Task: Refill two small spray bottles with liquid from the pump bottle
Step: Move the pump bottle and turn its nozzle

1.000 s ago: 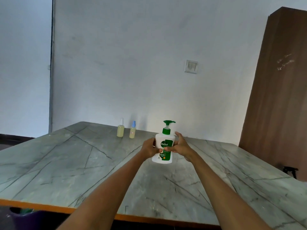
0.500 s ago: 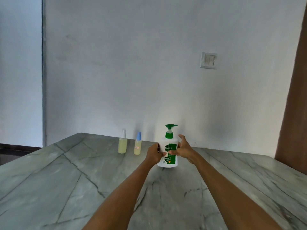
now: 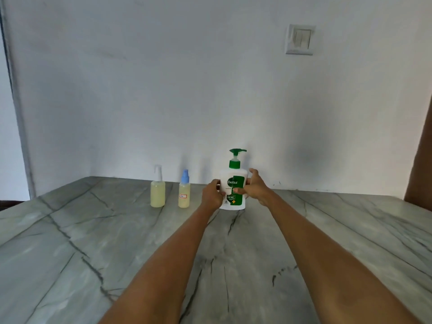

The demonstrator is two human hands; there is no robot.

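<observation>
Both hands have kept the pump bottle [image 3: 233, 187] upright; left hand [image 3: 212, 195] and right hand [image 3: 253, 189] clasp its smooth, probably weighty body, spray bottles [image 3: 157, 192] standing left.

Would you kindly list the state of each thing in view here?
Pump bottle: upright on the table, pump on.
Left hand: grips the pump bottle.
Right hand: grips the pump bottle.
White-capped spray bottle: upright, capped, mostly full.
Blue-capped spray bottle: upright, capped, mostly full.
</observation>
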